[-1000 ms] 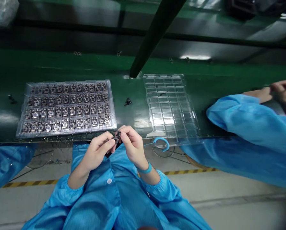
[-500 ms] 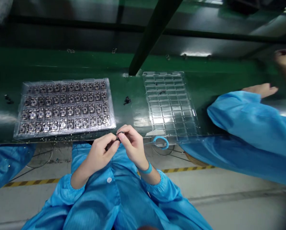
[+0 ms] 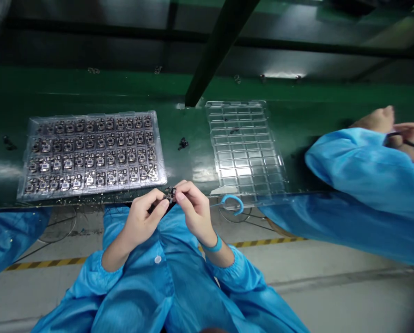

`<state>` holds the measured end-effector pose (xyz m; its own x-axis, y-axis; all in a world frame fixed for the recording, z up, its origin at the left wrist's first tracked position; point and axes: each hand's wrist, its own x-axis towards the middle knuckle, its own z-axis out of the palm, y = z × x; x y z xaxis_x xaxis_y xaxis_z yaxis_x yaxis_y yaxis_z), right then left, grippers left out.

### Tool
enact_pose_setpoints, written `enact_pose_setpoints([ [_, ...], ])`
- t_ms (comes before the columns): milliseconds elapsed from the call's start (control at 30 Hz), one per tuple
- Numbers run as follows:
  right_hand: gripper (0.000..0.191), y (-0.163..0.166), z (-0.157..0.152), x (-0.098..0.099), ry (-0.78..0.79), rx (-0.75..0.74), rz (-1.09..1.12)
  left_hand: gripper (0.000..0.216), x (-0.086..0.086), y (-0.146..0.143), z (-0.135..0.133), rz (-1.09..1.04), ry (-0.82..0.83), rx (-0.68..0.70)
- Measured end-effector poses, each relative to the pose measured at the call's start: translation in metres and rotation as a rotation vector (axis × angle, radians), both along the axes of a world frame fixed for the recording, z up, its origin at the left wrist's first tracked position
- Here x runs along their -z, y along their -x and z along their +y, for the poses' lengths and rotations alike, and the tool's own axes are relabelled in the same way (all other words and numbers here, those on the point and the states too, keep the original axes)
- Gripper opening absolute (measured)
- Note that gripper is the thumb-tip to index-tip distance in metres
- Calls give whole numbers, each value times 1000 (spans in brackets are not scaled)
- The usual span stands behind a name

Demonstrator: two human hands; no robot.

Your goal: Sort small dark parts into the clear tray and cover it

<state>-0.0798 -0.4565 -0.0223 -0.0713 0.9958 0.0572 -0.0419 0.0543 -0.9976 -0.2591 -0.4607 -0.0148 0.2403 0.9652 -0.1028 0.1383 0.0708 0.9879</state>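
My left hand (image 3: 143,217) and my right hand (image 3: 193,208) meet just below the bench's front edge, both pinched on one small dark circuit part (image 3: 170,194) held between the fingertips. A clear tray full of small circuit boards (image 3: 89,152) lies on the green bench to the left of my hands. To the right of them lies a clear tray (image 3: 245,148) whose pockets hold almost nothing, only a dark speck or two near its far end. A blue wrist strap (image 3: 212,245) circles my right wrist.
A co-worker's blue sleeve (image 3: 359,185) and hands (image 3: 394,127) reach over the bench at the right. A loose dark part (image 3: 183,143) lies between the trays. A dark post (image 3: 217,46) rises behind. Another blue sleeve (image 3: 6,236) shows at the left.
My hands have stayed together, turning the small part a little between the fingertips. The co-worker's hands at the right moved apart and have come together again.
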Motion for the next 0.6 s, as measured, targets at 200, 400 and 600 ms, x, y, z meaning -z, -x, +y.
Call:
enact_pose_setpoints([
  [200, 35, -3, 0, 4, 5, 5, -37, 38, 1, 0, 0, 20, -31, 16],
  [400, 39, -4, 1, 5, 68, -9, -1, 35, 3, -2, 0, 77, -73, 68],
  [600, 42, -4, 5, 6, 149, -23, 61, 30, 0, -2, 0, 96, -86, 84],
])
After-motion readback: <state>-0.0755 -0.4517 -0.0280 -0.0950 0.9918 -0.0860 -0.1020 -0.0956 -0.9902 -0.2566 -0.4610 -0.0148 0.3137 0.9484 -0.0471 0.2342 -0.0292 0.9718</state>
